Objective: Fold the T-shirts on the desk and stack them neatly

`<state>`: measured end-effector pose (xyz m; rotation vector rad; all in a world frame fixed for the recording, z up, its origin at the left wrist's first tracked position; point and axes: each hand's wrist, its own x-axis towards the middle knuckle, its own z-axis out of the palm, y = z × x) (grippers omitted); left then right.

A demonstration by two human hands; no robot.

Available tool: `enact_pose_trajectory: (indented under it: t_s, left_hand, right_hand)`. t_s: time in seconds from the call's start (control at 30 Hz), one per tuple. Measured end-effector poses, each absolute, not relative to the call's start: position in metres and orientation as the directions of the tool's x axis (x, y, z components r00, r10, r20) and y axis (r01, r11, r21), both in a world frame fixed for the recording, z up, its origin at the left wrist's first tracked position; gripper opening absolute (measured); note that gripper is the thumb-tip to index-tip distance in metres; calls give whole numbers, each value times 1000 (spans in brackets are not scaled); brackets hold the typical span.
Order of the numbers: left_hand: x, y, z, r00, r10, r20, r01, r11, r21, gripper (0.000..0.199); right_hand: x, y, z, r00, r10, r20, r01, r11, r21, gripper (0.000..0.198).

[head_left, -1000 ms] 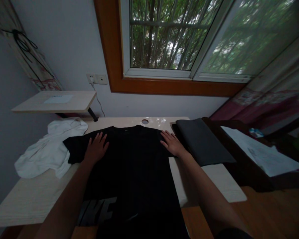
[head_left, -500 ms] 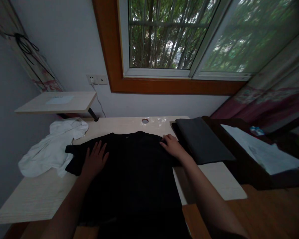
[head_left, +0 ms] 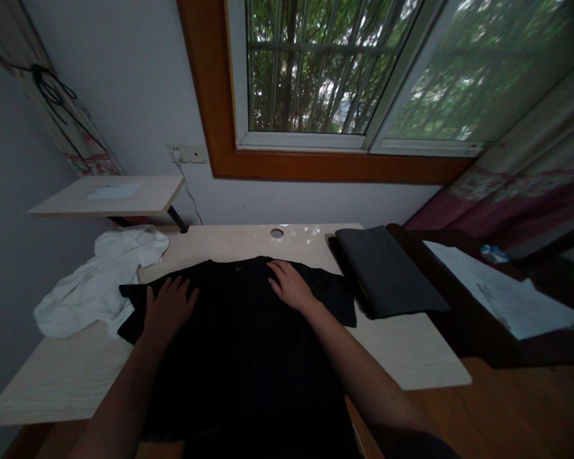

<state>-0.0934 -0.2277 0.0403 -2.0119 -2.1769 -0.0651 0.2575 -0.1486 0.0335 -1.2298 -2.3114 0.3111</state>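
Note:
A black T-shirt [head_left: 239, 344] lies spread on the pale wooden desk [head_left: 421, 357], its collar toward the window and its lower part reaching the near edge. My left hand [head_left: 169, 306] rests with fingers apart on the shirt near its left sleeve. On the upper right of the shirt, close to the collar, my right hand [head_left: 291, 285] lies with fingers stretched out. The shirt's right sleeve is spread beside a dark grey folder-like item [head_left: 392, 271]. Neither hand grips the cloth.
Crumpled white cloth [head_left: 90, 287] sits at the desk's left, below a raised shelf [head_left: 110, 197] on a black leg. A round cable hole [head_left: 277, 233] is near the back edge. To the right stands a dark surface with a paper sheet [head_left: 502, 287]. A window is behind.
My right hand has slid left from the shirt's right shoulder toward the collar, leaving the right sleeve in view. The shirt and my left hand have shifted slightly left.

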Motion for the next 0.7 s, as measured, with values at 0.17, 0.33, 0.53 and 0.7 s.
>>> enact_pose_trajectory:
  t_s: [0.17, 0.33, 0.53, 0.7]
  left_hand:
    - [-65, -203, 59, 20, 972, 235, 998, -4, -68, 39]
    - [-3, -175, 55, 280, 931, 233, 948, -307, 88, 30]
    - [41, -144, 30, 279, 919, 277, 896, -353, 269, 22]
    - [36, -144, 15, 270, 911, 313, 883, -363, 296, 23]
  right_hand:
    - [269, -144, 23, -321, 872, 370, 681, 484, -550, 38]
    - [266, -141, 19, -357, 856, 373, 729, 505, -462, 30]
    - [262, -145, 22, -405, 837, 367, 766, 530, -363, 37]
    - [261, -143, 25, -406, 846, 345, 786, 516, -340, 40]
